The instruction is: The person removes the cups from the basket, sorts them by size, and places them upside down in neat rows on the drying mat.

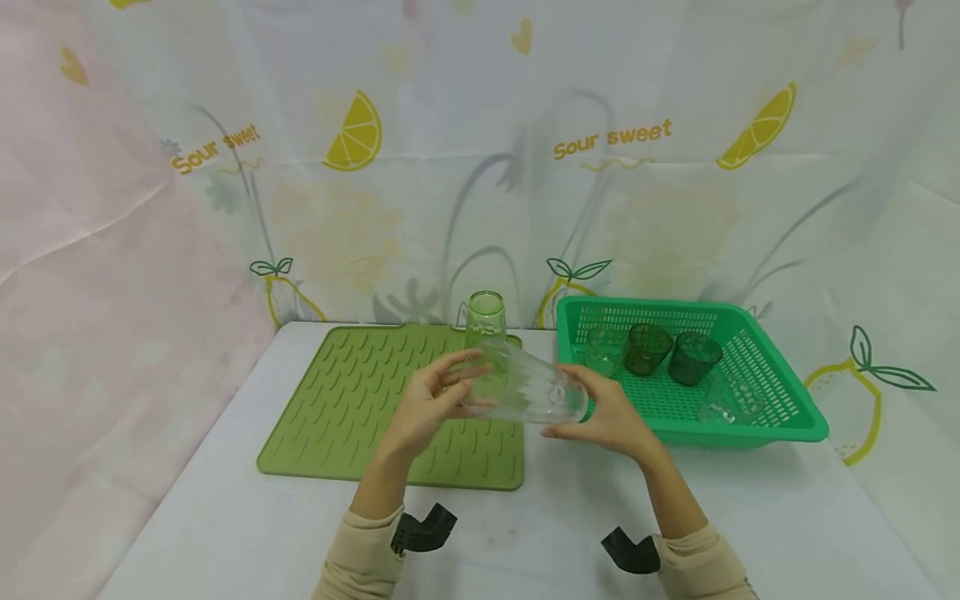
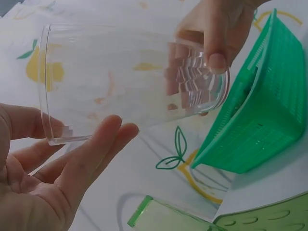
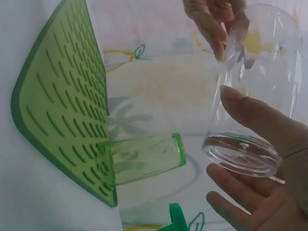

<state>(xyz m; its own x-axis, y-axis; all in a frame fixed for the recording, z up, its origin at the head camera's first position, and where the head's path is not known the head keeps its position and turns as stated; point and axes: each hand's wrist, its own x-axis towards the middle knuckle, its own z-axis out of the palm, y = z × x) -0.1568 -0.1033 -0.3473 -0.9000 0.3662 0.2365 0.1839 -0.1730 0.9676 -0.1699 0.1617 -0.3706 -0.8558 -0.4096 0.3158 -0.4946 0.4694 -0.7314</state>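
Both hands hold a clear drinking glass up in the air, lying nearly on its side with its mouth to the left. My right hand grips the thick base end, thumb on one side and fingers on the other. At the rim, my left hand has its thumb and fingers around the edge, as the left wrist view shows. Behind the held glass, a green-tinted glass stands upside down on the green drying mat, its lower part seen through the clear one.
On the right sits a green plastic basket holding an amber-brown glass, a dark green glass and clear glasses. A printed cloth backdrop rises behind the white table. Each wrist carries a black mount.
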